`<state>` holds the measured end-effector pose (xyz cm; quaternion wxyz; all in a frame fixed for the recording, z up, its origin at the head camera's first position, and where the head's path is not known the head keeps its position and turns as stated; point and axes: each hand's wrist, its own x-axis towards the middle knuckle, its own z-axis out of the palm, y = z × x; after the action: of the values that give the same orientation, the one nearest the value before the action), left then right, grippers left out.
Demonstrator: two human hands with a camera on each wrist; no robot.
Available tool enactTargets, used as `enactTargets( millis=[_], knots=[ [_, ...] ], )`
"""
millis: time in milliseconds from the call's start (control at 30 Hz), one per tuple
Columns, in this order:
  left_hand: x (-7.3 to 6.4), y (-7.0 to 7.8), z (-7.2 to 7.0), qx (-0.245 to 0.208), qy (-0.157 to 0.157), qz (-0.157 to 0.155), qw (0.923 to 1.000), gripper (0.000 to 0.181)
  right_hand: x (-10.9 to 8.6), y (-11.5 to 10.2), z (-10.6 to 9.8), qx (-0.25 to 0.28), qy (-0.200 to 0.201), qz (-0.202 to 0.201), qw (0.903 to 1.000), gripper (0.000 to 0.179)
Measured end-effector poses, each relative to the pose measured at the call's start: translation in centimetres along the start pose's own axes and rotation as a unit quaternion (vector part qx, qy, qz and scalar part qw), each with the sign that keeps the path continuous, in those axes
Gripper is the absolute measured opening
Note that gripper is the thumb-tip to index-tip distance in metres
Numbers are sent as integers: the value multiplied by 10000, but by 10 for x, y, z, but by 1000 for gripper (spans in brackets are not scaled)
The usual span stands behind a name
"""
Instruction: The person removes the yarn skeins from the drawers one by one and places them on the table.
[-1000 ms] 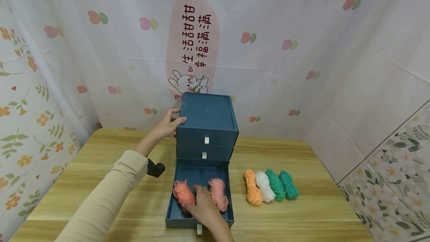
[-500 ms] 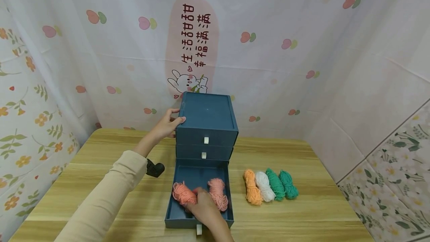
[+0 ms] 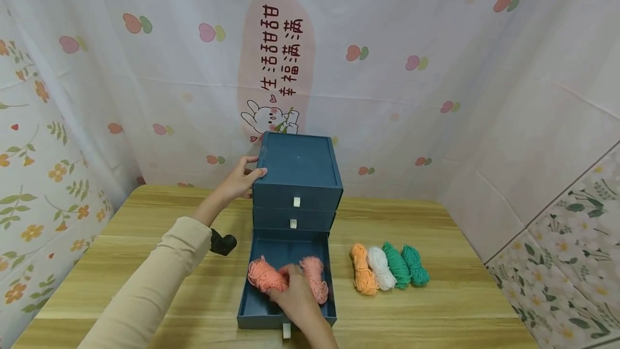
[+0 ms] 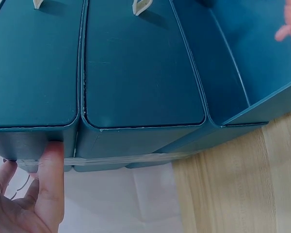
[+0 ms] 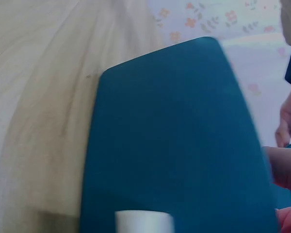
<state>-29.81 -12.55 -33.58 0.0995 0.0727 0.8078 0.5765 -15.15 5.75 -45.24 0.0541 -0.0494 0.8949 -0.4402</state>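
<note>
A dark blue drawer cabinet [image 3: 297,160] stands on the table, its bottom drawer [image 3: 286,241] pulled out. My left hand [image 3: 239,178] rests on the cabinet's upper left side, thumb at the top edge; in the left wrist view its fairly straight fingers touch the side wall. Inside the drawer my right hand [image 3: 295,292] pinches a coral yarn skein [image 3: 263,274], which lies aslant at the left. A pink yarn skein [image 3: 314,279] lies at the drawer's right side, partly behind the hand. In the right wrist view the drawer front [image 5: 169,136] hides most of this grip.
Orange [image 3: 364,269], white [image 3: 381,268] and two green yarn skeins [image 3: 397,264] lie in a row on the table, right of the drawer. A black object [image 3: 223,243] sits left of the cabinet. White pull tabs [image 3: 287,330] stick out of the drawer fronts. A patterned curtain hangs behind.
The coral skein has turned from steeply slanted to flatter, and my right fingers have closed on its right end. The left hand keeps its place on the cabinet.
</note>
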Motion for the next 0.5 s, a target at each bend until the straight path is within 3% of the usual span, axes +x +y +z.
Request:
enactTargets(
  millis=[267, 500],
  knots=[
    [1, -2, -1, 92, -1, 33, 10000, 63, -10, -5, -24, 633, 266, -447, 9966, 37],
    [1, -2, -1, 47, -50, 53, 10000, 63, -20, 7, -58, 1313, 602, -160, 9894, 40]
  ],
)
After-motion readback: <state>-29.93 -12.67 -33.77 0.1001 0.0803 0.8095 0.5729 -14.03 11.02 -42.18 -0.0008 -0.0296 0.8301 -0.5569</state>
